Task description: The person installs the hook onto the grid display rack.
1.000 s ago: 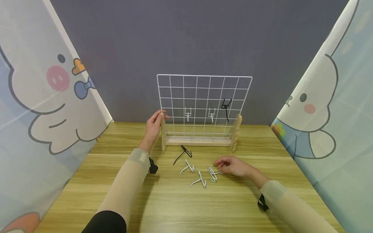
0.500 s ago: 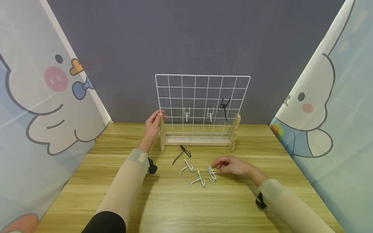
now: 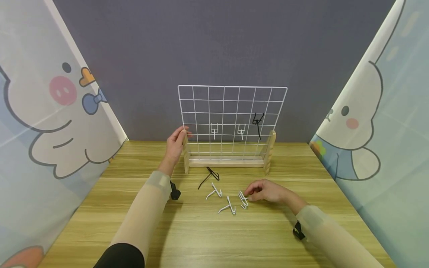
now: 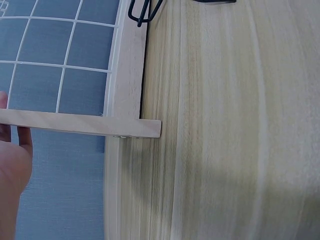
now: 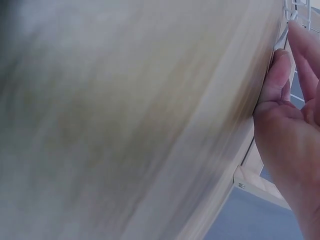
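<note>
A white wire grid rack [image 3: 223,99] stands upright in a wooden base [image 3: 226,163]. My left hand [image 3: 175,146] grips the rack's left wooden post [image 3: 186,158], its fingers reaching behind; in the left wrist view this hand [image 4: 12,165] shows only partly. With thumb and forefinger, my right hand [image 3: 269,191] pinches the stem of a white wire hook [image 3: 242,200] low over the table. Left of it lie two more white hooks, one nearer [image 3: 229,206] and one farther [image 3: 215,191], and a black hook [image 3: 211,175].
Two white hooks, left [image 3: 214,130] and right [image 3: 241,131], hang on the grid, and a black hook [image 3: 258,123] hangs to their right. The wood-grain table [image 3: 187,238] ends at a dark back wall [image 3: 234,44]. Printed cloth panels [image 3: 355,82] flank both sides.
My right hand has closed in slightly on the white hook, its fingertips nearer the hook's frame. The left hand keeps its grip on the post. The head view has shifted a little.
</note>
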`<state>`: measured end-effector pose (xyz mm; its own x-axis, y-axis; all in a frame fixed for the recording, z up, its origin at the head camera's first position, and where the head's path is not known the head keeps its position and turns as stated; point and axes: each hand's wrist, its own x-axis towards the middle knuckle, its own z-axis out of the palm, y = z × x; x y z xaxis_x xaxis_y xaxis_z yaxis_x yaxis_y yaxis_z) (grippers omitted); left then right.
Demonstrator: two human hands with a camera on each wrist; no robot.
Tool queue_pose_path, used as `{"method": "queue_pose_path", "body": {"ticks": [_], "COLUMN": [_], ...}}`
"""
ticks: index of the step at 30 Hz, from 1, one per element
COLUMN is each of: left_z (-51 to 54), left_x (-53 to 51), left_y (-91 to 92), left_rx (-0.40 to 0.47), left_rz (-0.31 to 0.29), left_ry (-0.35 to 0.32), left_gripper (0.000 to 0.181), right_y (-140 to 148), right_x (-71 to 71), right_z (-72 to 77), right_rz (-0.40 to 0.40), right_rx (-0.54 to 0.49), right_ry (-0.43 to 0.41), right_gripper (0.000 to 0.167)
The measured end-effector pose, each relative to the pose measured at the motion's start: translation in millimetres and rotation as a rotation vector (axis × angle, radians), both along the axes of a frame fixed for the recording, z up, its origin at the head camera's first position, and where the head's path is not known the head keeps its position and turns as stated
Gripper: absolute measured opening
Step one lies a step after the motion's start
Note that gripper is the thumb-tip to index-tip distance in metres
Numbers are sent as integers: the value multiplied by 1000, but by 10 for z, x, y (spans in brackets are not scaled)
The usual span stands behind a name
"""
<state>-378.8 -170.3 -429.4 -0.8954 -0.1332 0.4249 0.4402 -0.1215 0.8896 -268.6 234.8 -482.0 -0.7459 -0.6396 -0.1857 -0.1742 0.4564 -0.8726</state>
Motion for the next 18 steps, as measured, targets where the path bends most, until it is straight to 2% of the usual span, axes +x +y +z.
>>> {"method": "queue_pose_path", "body": {"ticks": [6,18], "left_z": [2,12], "left_x": [0,10], "left_y": [5,6], "left_rx": [9,-5], "left_rz": [3,1], "left_ry": [-4,-9], "left_gripper": [20,26], "right_y": [-10,-26], "right_x": [15,18], "right_z": [2,-9], "right_rz": [-15,-24], "right_rx": [31,49], "right_ry": [60,125], "right_gripper": [17,14]}}
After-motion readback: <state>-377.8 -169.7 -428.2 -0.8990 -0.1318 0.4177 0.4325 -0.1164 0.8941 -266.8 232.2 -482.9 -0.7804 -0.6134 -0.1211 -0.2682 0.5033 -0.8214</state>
